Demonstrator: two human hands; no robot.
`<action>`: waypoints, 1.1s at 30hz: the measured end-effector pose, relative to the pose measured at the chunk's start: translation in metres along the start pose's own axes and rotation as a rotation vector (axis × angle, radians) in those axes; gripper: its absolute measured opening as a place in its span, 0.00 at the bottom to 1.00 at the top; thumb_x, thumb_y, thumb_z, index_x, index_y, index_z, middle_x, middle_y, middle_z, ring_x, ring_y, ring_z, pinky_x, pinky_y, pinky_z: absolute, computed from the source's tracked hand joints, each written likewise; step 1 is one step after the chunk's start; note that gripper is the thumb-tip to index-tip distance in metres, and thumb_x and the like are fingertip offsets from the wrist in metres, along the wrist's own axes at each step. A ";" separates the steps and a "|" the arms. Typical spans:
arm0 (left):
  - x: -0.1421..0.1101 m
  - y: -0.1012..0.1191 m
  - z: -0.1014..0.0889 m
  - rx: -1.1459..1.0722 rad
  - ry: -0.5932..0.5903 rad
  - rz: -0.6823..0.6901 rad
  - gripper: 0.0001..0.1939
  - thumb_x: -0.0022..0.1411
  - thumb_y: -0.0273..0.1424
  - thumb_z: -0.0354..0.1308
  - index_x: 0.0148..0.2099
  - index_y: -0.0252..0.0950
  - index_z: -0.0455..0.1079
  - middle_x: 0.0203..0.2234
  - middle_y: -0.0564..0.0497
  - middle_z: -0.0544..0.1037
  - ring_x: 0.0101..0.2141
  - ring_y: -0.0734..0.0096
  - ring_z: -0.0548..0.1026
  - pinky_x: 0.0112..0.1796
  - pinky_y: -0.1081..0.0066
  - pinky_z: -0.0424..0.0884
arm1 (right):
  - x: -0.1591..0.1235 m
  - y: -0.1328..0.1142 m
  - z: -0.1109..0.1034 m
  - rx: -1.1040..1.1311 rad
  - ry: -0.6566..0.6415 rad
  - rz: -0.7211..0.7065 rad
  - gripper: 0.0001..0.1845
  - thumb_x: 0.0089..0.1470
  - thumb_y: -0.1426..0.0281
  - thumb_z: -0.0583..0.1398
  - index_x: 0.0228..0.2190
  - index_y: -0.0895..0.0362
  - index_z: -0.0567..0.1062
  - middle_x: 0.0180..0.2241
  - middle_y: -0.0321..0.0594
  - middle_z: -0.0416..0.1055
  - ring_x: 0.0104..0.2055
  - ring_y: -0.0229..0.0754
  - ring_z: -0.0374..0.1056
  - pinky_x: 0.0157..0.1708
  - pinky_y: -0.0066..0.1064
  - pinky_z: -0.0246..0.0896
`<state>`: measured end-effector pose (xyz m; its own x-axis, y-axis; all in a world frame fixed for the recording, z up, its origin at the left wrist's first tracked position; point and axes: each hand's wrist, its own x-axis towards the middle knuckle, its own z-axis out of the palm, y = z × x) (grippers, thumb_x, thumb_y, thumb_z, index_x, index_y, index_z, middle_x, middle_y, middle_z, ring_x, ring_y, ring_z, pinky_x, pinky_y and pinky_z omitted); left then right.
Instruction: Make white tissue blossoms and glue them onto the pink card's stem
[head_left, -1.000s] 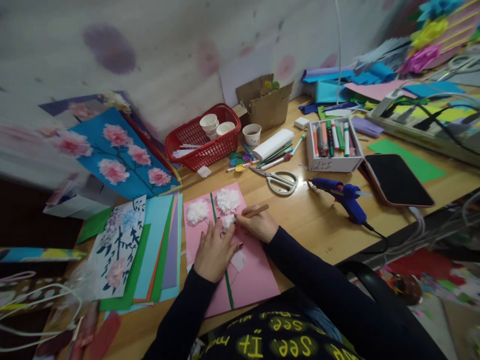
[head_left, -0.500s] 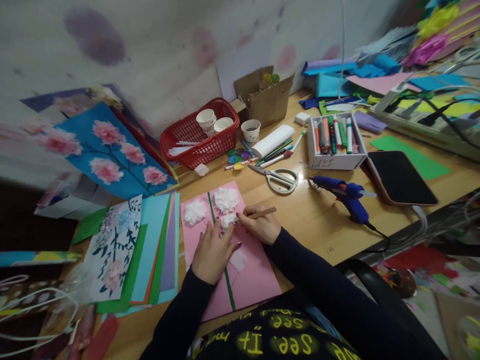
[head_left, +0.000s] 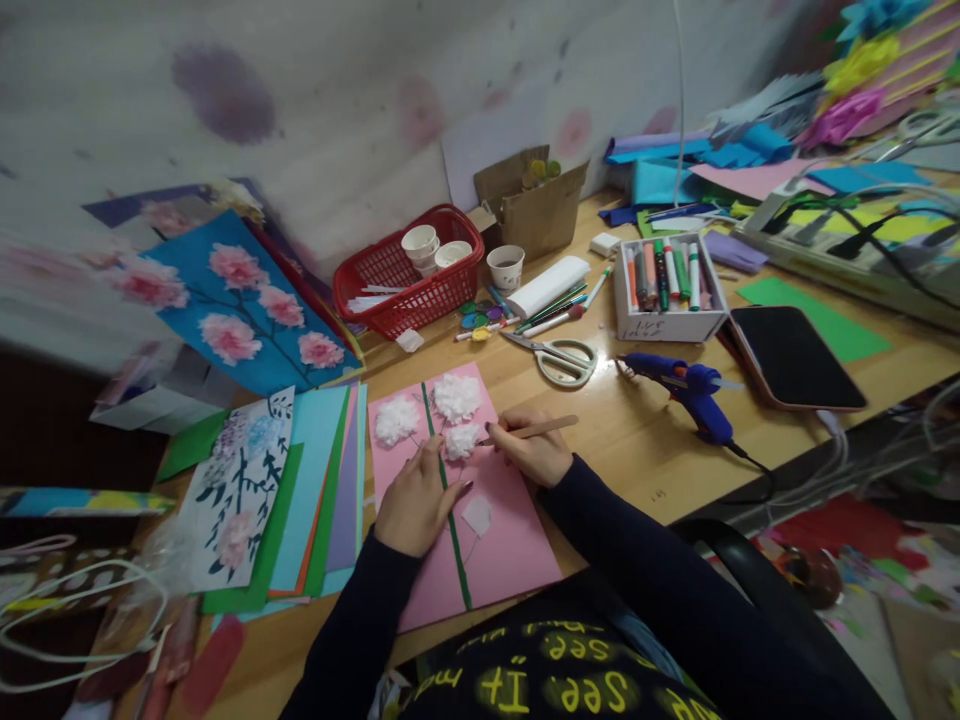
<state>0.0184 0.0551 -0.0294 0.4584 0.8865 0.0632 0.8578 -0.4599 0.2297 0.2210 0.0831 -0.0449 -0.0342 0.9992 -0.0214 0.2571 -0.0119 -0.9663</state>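
A pink sheet lies in front of me, with a dark green stem line running down it. Three white ruffled paper flowers sit near its top: one at the left, one at the upper right and a smaller one below that. My left hand rests on the sheet, fingers apart, left of the small flower. Pinched in my right hand is a slim brown pencil-like stick, its tip beside the small flower's right edge. Lower down lies a small white paper piece.
Scissors and a blue glue gun lie beyond my right hand, near a marker box and a phone. A red basket and paper cup stand behind. Coloured sheets lie left.
My right hand and the stick have drawn back slightly to the right of the small flower. My left fingers have come off that flower, leaving it in plain view.
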 end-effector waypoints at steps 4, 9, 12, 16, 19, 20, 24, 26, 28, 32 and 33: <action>0.000 0.002 0.003 -0.004 -0.003 0.002 0.36 0.61 0.40 0.61 0.63 0.35 0.46 0.53 0.31 0.73 0.52 0.45 0.75 0.45 0.52 0.75 | 0.000 -0.004 0.002 -0.060 -0.023 -0.058 0.18 0.55 0.69 0.57 0.15 0.56 0.69 0.13 0.33 0.67 0.18 0.34 0.63 0.21 0.24 0.52; -0.002 0.003 0.006 -0.027 0.012 0.001 0.38 0.59 0.40 0.63 0.64 0.34 0.48 0.55 0.31 0.72 0.55 0.46 0.73 0.50 0.50 0.71 | 0.001 -0.007 0.005 -0.118 -0.066 -0.115 0.19 0.53 0.72 0.58 0.13 0.56 0.66 0.13 0.32 0.64 0.18 0.33 0.58 0.22 0.27 0.48; -0.001 0.006 0.008 -0.020 0.061 -0.016 0.31 0.60 0.38 0.63 0.61 0.34 0.56 0.53 0.35 0.74 0.54 0.45 0.73 0.52 0.45 0.67 | 0.001 -0.004 0.005 -0.111 -0.072 -0.106 0.18 0.51 0.72 0.58 0.12 0.57 0.66 0.12 0.33 0.64 0.17 0.33 0.57 0.21 0.27 0.47; 0.010 0.013 0.012 -0.111 0.248 -0.065 0.14 0.64 0.31 0.59 0.51 0.35 0.67 0.45 0.42 0.79 0.46 0.52 0.76 0.51 0.49 0.67 | 0.001 0.001 0.003 -0.058 -0.029 -0.059 0.17 0.52 0.69 0.56 0.13 0.56 0.68 0.12 0.33 0.65 0.16 0.34 0.60 0.18 0.25 0.49; 0.021 0.016 0.015 -0.163 0.323 -0.081 0.05 0.64 0.27 0.57 0.43 0.36 0.70 0.44 0.42 0.78 0.46 0.55 0.75 0.51 0.52 0.67 | -0.001 0.004 0.000 -0.023 0.051 -0.033 0.19 0.54 0.66 0.56 0.14 0.56 0.68 0.12 0.33 0.65 0.15 0.34 0.61 0.17 0.25 0.51; 0.023 0.017 0.015 -0.165 0.333 -0.089 0.03 0.64 0.26 0.56 0.40 0.36 0.71 0.45 0.42 0.78 0.47 0.54 0.75 0.52 0.50 0.65 | -0.001 0.005 0.000 -0.014 0.080 -0.028 0.19 0.54 0.65 0.56 0.14 0.55 0.68 0.12 0.33 0.66 0.16 0.34 0.61 0.17 0.25 0.52; 0.025 0.019 0.016 -0.200 0.369 -0.116 0.06 0.64 0.25 0.55 0.34 0.38 0.70 0.44 0.43 0.79 0.47 0.53 0.75 0.56 0.44 0.59 | -0.003 0.006 0.000 0.006 0.162 -0.022 0.19 0.54 0.64 0.57 0.14 0.55 0.68 0.12 0.34 0.67 0.16 0.35 0.63 0.18 0.26 0.53; 0.025 0.019 0.015 -0.231 0.390 -0.128 0.06 0.64 0.25 0.55 0.34 0.38 0.70 0.43 0.44 0.79 0.47 0.54 0.75 0.56 0.44 0.59 | -0.003 0.007 0.000 0.009 0.181 -0.024 0.19 0.54 0.64 0.57 0.14 0.55 0.68 0.12 0.34 0.67 0.16 0.36 0.63 0.18 0.26 0.54; 0.025 0.019 0.014 -0.269 0.414 -0.143 0.05 0.63 0.27 0.56 0.34 0.38 0.70 0.41 0.44 0.80 0.46 0.55 0.76 0.55 0.45 0.60 | -0.003 0.007 0.000 0.000 0.190 -0.029 0.20 0.55 0.64 0.57 0.14 0.55 0.69 0.12 0.34 0.67 0.16 0.36 0.63 0.18 0.26 0.54; 0.026 0.015 0.008 -0.373 0.466 -0.195 0.06 0.63 0.31 0.56 0.33 0.37 0.71 0.38 0.45 0.81 0.43 0.59 0.78 0.49 0.56 0.71 | -0.004 0.005 -0.003 -0.066 0.221 -0.060 0.20 0.56 0.64 0.57 0.15 0.55 0.69 0.14 0.36 0.69 0.19 0.37 0.65 0.21 0.26 0.55; 0.025 0.012 0.006 -0.399 0.483 -0.223 0.06 0.63 0.32 0.56 0.34 0.37 0.71 0.37 0.46 0.81 0.42 0.60 0.79 0.45 0.60 0.73 | -0.004 0.004 -0.004 -0.095 0.234 -0.070 0.20 0.57 0.64 0.56 0.15 0.55 0.69 0.15 0.36 0.69 0.20 0.37 0.65 0.22 0.26 0.55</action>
<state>0.0410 0.0715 -0.0308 0.0439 0.9242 0.3795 0.7256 -0.2906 0.6238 0.2263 0.0792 -0.0478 0.1666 0.9792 0.1156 0.3517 0.0505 -0.9348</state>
